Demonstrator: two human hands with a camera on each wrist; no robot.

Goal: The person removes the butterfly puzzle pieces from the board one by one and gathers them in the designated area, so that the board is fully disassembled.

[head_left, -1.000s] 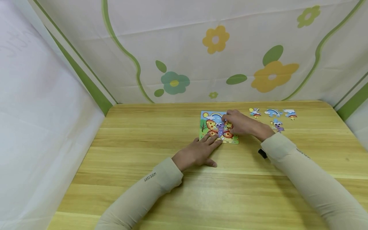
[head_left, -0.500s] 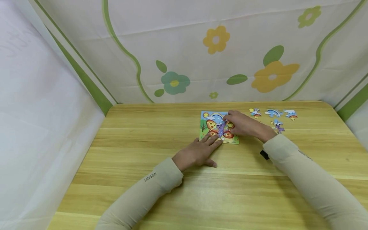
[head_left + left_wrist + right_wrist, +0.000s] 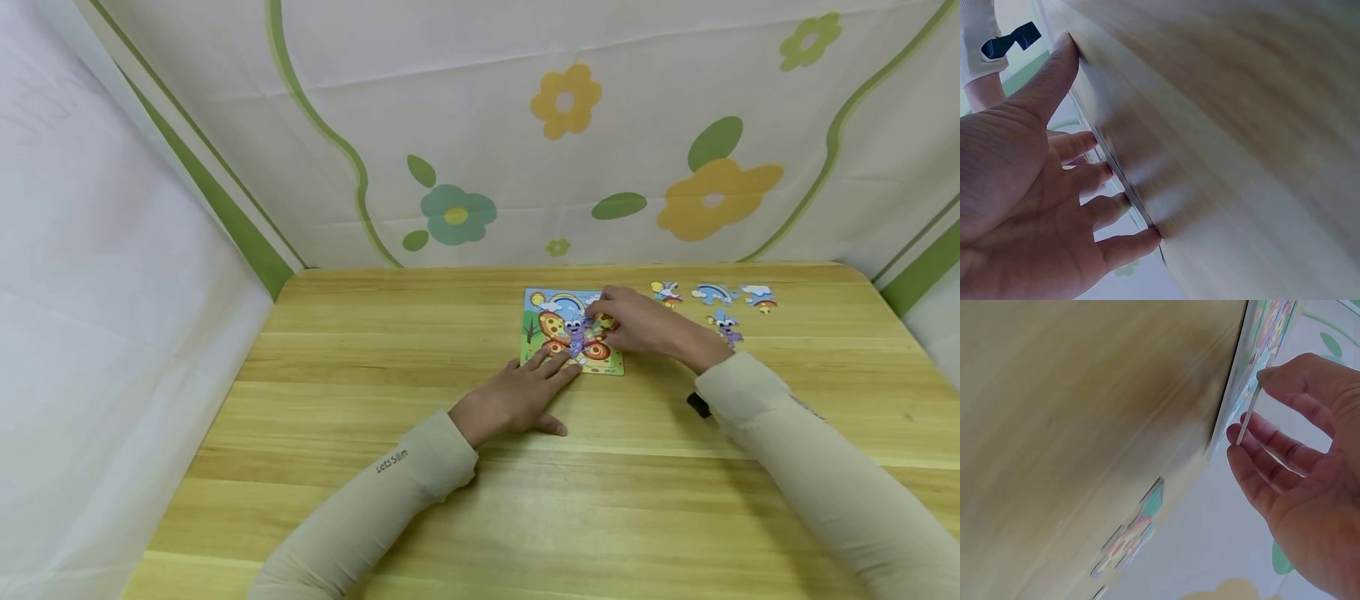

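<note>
Two fingertips of the right hand (image 3: 1297,456) pinch a thin puzzle piece (image 3: 1248,415) on edge, just above the right side of the butterfly puzzle board (image 3: 558,333). The left hand (image 3: 517,396) lies flat, fingers straight, pressing the board's near edge onto the wooden table (image 3: 375,400). Lifting well likely means steady downward pressure while tilting the piece free.

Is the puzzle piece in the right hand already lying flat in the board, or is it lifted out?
Lifted out. The piece stands on edge, pinched by the right hand beside the puzzle board.
</note>
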